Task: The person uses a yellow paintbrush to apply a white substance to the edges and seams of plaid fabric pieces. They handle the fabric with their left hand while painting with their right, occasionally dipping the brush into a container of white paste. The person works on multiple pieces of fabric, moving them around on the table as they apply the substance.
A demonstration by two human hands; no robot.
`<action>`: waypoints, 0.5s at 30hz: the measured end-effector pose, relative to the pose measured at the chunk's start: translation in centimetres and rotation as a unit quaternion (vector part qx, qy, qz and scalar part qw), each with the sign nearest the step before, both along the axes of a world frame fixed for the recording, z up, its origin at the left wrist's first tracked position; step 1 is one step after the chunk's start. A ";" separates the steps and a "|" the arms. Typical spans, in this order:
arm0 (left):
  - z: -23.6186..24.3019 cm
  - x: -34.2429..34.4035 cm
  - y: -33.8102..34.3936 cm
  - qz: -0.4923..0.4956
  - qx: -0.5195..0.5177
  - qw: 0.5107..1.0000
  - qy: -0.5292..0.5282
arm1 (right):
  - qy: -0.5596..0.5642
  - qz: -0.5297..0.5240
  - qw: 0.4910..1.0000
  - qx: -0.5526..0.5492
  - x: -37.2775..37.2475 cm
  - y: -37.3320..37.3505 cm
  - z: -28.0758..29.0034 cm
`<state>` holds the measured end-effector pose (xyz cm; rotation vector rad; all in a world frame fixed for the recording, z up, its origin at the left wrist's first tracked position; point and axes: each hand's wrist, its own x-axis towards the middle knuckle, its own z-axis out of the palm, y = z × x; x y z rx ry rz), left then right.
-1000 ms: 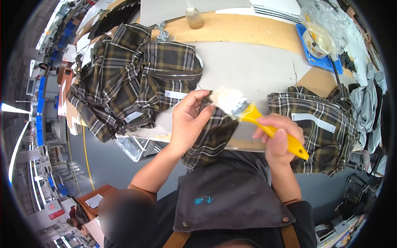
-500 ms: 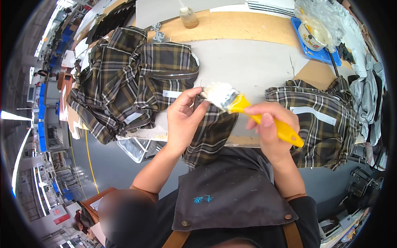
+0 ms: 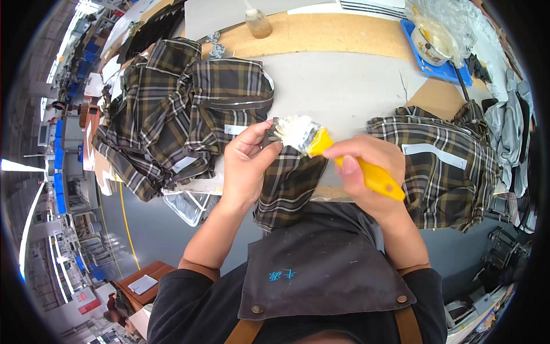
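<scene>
Head: brush (image 3: 319, 143) at plaid cloth (image 3: 291, 184)

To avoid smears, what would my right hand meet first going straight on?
Likely the dark cloth edge pinched in your left hand; your brush bristles may be touching it, depth is unclear.

A bottle (image 3: 258, 25) stands on the table's (image 3: 326, 74) far part, crumpled clear plastic (image 3: 455, 23) lies at upper right, grey cloth (image 3: 506, 121) bunches nearer, and white paper (image 3: 142, 284) rests on a brown desk (image 3: 157, 271) at lower left.
</scene>
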<state>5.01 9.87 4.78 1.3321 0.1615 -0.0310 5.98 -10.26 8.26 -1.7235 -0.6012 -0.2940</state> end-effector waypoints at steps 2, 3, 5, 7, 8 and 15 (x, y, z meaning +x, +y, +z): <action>0.1 -0.1 0.2 -0.006 -0.012 1.000 0.008 | 0.019 -0.053 0.998 0.018 -0.2 -0.1 -0.6; 0.2 -0.2 0.3 -0.007 -0.018 1.000 0.011 | 0.028 -0.078 0.996 0.027 -0.2 -0.3 -0.8; 0.1 -0.3 0.4 0.000 -0.021 1.000 -0.007 | 0.051 -0.048 0.998 0.008 -0.3 -0.6 -0.5; 0.0 -0.4 0.5 0.003 -0.027 1.000 -0.008 | 0.074 -0.045 0.996 -0.030 -0.4 -0.6 0.0; 0.0 -0.5 0.7 0.003 -0.031 1.000 -0.002 | 0.076 -0.038 0.996 -0.003 -0.5 -0.6 -0.1; -0.3 -0.7 1.1 0.004 -0.046 0.998 0.030 | 0.073 -0.067 0.994 0.036 -0.8 -0.5 -1.0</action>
